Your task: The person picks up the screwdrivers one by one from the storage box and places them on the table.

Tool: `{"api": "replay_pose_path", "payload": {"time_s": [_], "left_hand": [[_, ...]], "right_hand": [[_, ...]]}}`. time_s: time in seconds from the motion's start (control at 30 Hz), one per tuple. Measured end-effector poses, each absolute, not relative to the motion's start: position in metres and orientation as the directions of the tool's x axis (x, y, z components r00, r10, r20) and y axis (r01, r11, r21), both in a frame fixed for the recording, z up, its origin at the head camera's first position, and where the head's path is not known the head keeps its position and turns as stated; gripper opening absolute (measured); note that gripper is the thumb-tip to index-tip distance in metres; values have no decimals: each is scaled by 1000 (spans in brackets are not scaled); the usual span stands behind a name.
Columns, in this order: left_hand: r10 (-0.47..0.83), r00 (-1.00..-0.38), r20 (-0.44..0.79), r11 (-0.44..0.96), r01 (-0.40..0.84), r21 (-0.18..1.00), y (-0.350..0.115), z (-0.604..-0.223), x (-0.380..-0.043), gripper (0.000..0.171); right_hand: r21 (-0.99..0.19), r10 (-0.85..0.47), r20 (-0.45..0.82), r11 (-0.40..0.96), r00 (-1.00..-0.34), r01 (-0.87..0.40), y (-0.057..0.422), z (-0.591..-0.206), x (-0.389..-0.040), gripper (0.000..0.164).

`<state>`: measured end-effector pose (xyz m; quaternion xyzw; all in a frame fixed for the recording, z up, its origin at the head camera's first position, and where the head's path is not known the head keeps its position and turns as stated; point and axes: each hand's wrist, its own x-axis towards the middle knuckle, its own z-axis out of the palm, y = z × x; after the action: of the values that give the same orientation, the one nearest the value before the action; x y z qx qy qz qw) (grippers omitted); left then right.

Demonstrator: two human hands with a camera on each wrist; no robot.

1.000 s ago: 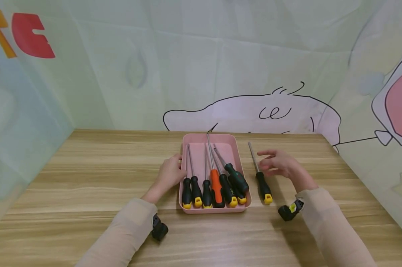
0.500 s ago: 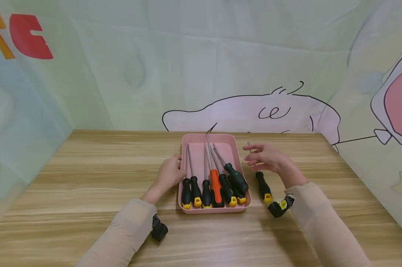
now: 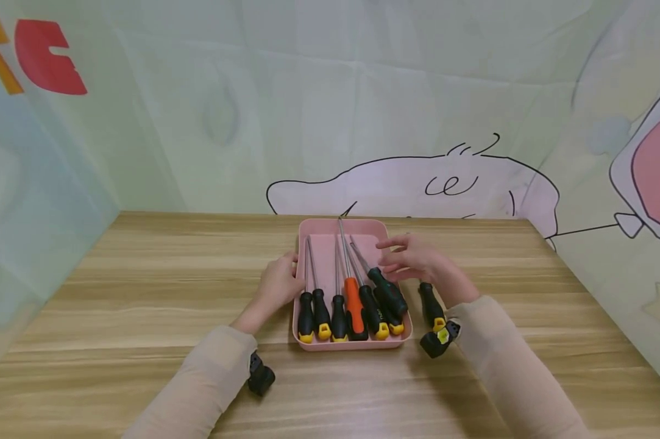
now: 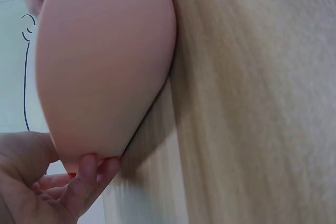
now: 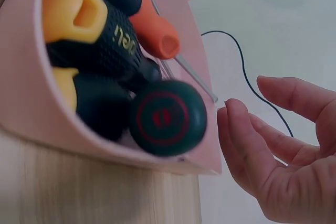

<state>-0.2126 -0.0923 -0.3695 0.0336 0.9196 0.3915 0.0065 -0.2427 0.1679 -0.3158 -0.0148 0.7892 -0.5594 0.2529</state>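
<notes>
A pink tray lies on the table and holds several screwdrivers, handles toward me. My left hand pinches its left wall, thumb at the rim and fingers on the outside, as the left wrist view shows. My right hand hovers at the right rim with fingers spread and nothing in them. Closest to it is the dark green screwdriver, which leans across the others. An orange-handled screwdriver lies mid-tray among black-and-yellow ones. Right of the tray lies another black-and-yellow screwdriver, its shaft hidden behind my right hand.
The wood-grain table meets a pale printed cloth backdrop at its far edge and both sides. A small black camera sits on each wrist; the right one overlaps the loose screwdriver's end in the head view.
My right hand has moved left, from beside the loose screwdriver, across its shaft, to the tray's right rim. The left hand and the tray have stayed in place.
</notes>
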Motion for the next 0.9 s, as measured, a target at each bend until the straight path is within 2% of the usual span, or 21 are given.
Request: {"api": "replay_pose_path", "payload": {"time_s": [0.37,0.9], "left_hand": [[85,-995,53,681,97,726,-92,-369,-210,42],[87,-994,62,694,105,712,-92,-370,-212,39]], "right_hand": [[-891,-338,-408,349,-848,290,147,-324,-241,49],[-864,-306,-362,465,-881,194,120,-334,-238,45]]}}
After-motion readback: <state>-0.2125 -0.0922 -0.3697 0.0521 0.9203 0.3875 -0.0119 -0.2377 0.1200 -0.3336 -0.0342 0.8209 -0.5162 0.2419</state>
